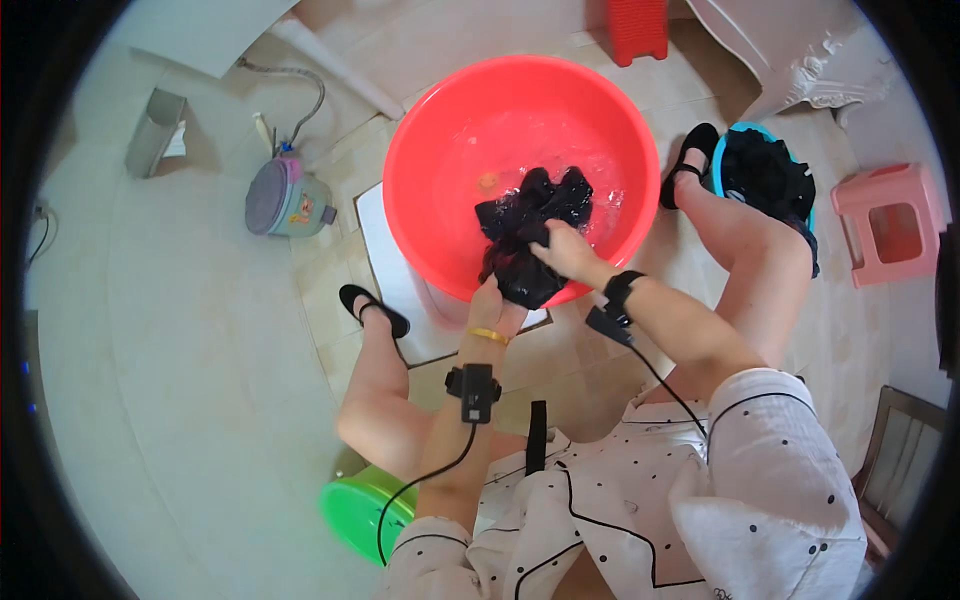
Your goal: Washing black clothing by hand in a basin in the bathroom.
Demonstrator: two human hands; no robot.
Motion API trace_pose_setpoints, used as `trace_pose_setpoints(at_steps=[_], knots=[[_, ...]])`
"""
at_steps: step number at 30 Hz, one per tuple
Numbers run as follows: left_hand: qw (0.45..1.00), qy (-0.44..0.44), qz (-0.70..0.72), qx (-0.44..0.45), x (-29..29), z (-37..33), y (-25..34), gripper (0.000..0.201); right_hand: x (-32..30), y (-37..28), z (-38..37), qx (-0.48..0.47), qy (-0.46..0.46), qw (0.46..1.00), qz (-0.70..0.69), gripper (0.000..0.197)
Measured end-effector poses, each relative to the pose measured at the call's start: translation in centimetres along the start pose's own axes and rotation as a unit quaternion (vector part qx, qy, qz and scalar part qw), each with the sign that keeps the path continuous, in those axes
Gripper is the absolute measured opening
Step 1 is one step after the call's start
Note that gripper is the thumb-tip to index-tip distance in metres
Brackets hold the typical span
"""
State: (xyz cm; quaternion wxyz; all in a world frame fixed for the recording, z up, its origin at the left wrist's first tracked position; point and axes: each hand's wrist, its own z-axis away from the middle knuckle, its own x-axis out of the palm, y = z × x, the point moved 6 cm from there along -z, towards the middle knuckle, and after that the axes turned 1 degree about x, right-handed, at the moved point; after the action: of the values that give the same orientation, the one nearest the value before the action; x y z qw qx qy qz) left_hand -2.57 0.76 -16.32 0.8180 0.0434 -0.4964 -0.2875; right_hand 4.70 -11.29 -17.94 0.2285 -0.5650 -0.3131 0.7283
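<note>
From the head camera, you sit on a green stool (362,508) with a red basin (425,150) on the tiled floor between your feet. Your left hand (497,303) and right hand (563,252) are close together at the basin's near rim, both clamped on a wet black garment (528,215). The garment is bunched up, half lifted out of the water, with its lower part hanging over the near rim under your left hand. Behind your right leg, a blue basin (722,150) holds more dark clothing. A pink stool (890,222) stands to its right, and a small grey appliance (285,198) sits on the floor left of the red basin.
</note>
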Motion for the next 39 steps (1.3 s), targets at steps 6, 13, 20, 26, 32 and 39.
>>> trace_pose_setpoints(at_steps=[6, 13, 20, 26, 32, 39], knots=[[0.989, 0.143, 0.027, -0.001, -3.1, -0.1, 2.5, 0.035, -2.2, -2.5, 2.0, 0.007, -0.107, 0.973, 0.206, 0.077], [0.962, 0.270, -0.042, -0.028, -3.6, 0.5, -0.3, 0.031, 1.2, -3.7, 3.2, -0.106, -0.229, 0.957, 0.146, 0.069], [0.967, 0.184, -0.022, -0.174, -1.8, 0.2, 0.8, 0.044, -2.8, -8.6, 5.8, -0.199, -0.160, 0.926, -0.277, 0.040], [0.972, -0.165, 0.091, -0.137, -5.2, -3.3, 1.7, 0.042, -7.5, -13.8, 7.5, -0.089, -0.157, 0.893, -0.413, 0.031], [0.984, -0.141, 0.089, -0.061, -4.3, -4.3, -0.5, 0.040, -4.6, -10.7, 3.7, -0.102, 0.051, 0.916, -0.385, 0.021], [0.976, 0.182, -0.105, 0.059, -1.0, -1.3, 2.3, 0.025, -4.3, -0.6, -0.7, 0.047, 0.014, 0.971, -0.235, 0.040]])
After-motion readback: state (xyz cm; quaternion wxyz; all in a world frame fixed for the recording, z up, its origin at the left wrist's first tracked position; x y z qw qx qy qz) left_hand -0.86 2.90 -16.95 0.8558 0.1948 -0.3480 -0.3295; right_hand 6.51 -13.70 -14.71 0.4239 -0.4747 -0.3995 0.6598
